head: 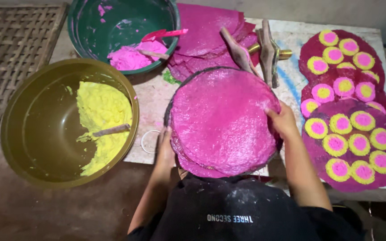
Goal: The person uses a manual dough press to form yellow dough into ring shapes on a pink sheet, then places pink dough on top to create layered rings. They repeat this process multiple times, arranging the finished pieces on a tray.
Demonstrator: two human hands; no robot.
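Landmark = big magenta disc (pixel 223 119), centre of the pale work board (pixel 150 100), sitting on a dark round tray whose rim shows at its edge. Far left of disc: woven bamboo mat (pixel 12 58) on a brownish floor. Nearer, left of disc: olive-brown basin (pixel 32 129) with yellow dough (pixel 101 118) heaped on its right side, a wooden stick (pixel 110 130) lying in it. Up-left of disc: green basin (pixel 108 27) with pink dough (pixel 132 56) and a pink spatula (pixel 164 34). Small white ring (pixel 148 142) on the board just left of the disc. Left hand (pixel 165 149) is at the disc's lower-left edge, palm flat against the rim, fingers together and pointing up, holding the edge. Behind the disc: stack of plain magenta sheets (pixel 206 31), touching its top edge. Up-right of disc: wooden tool with brass ends (pixel 266 51). Right hand (pixel 283 121) at the disc's right edge, fingers curled over the rim, gripping it. Right of disc: overlapping magenta sheets topped with yellow-and-pink rounds (pixel 349 129). Room is dim, a grey wall along the top.
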